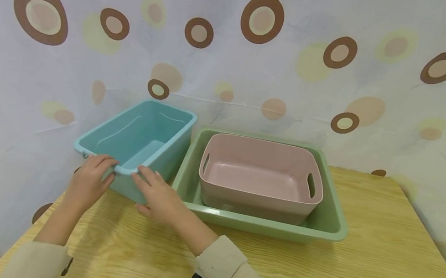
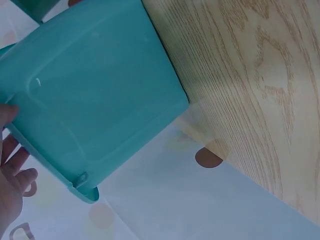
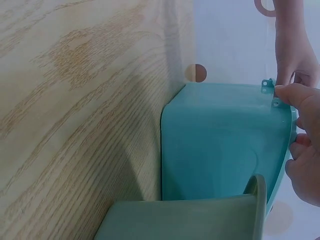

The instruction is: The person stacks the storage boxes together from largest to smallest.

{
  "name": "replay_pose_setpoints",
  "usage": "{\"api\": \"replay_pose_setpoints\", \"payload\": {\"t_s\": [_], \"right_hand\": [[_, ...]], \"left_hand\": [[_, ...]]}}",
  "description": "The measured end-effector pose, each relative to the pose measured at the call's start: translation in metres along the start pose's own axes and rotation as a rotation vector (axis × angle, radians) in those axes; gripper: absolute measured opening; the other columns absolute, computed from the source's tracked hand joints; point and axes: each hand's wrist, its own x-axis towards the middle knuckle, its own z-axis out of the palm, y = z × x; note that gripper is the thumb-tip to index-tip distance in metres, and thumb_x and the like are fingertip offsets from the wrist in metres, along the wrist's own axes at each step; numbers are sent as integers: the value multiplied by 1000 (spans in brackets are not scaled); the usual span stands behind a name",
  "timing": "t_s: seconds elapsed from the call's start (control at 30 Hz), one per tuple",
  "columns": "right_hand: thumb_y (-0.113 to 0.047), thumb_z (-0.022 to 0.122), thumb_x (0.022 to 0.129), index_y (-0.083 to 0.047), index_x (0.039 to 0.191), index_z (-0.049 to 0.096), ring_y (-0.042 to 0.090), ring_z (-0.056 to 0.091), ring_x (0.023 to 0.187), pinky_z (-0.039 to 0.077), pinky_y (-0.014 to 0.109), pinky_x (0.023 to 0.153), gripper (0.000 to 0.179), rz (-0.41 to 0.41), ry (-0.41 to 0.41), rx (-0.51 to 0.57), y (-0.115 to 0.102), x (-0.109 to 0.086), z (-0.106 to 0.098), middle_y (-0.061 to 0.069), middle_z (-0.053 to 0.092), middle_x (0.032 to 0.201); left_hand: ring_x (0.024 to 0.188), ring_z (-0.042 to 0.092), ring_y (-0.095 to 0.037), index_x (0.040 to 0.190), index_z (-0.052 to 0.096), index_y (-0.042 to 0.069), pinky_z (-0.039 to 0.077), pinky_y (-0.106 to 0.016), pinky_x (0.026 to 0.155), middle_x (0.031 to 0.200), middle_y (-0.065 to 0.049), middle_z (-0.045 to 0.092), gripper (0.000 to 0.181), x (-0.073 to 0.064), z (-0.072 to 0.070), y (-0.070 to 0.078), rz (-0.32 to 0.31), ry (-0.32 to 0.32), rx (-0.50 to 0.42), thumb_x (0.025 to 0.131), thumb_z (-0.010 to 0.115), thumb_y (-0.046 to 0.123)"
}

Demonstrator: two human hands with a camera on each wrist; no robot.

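Note:
A blue plastic bin (image 1: 128, 187) stands on the left of the wooden table, its near end toward me. My left hand (image 1: 90, 181) grips the near rim at the left, fingers over the edge and thumb on the outer side. Close beside it, my right hand (image 1: 161, 200) pinches the same rim near its right corner. In the right wrist view the bin's end wall (image 3: 225, 145) shows, with small clips (image 3: 268, 86) by the rim. The bin looks bare inside. To its right a pale green tub (image 1: 262, 226) holds a smaller pink basket (image 1: 257, 203) with handle holes.
The wood-grain table (image 1: 378, 230) extends to the right and toward me. A white curtain (image 1: 231, 66) with brown and yellow circles hangs behind and at the left. The blue bin stands close against the green tub's left side.

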Motion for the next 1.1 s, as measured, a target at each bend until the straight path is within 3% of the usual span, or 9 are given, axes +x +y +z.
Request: {"api": "replay_pose_setpoints", "payload": {"t_s": [0.3,0.5,0.8,0.97,1.1], "right_hand": [[-32,61,87,-7,141,33,17,33,134,26,31,111,65,5,-8,9,-1,0,-2,10,29,147],[-31,61,87,-8,141,33,17,33,134,27,30,111,65,-2,1,22,-2,0,-1,10,29,147],[-33,61,87,-7,141,33,18,31,135,29,33,110,66,-19,8,28,-4,2,1,11,28,147],[-30,60,88,-4,141,31,19,25,138,25,35,112,65,-12,-12,123,-3,2,2,11,24,149],[-24,59,89,-3,140,32,20,27,138,27,36,111,62,6,36,206,0,0,2,12,28,148]], "left_hand": [[87,61,-36,92,62,-6,46,-57,84,93,-19,61,34,1,-3,2,-8,-11,-14,61,73,-16],[90,59,-36,94,62,-6,46,-57,83,96,-19,60,37,3,-8,9,55,-42,-4,61,71,-18],[93,56,-36,93,62,-7,47,-50,83,95,-20,60,34,6,-2,20,61,-64,-104,62,75,-8],[90,58,-34,92,63,-7,51,-45,79,93,-19,61,33,9,5,27,37,-55,-50,64,78,-1],[82,61,-34,88,64,-6,53,-41,70,87,-18,64,30,13,9,34,8,-29,13,64,79,4]]}}
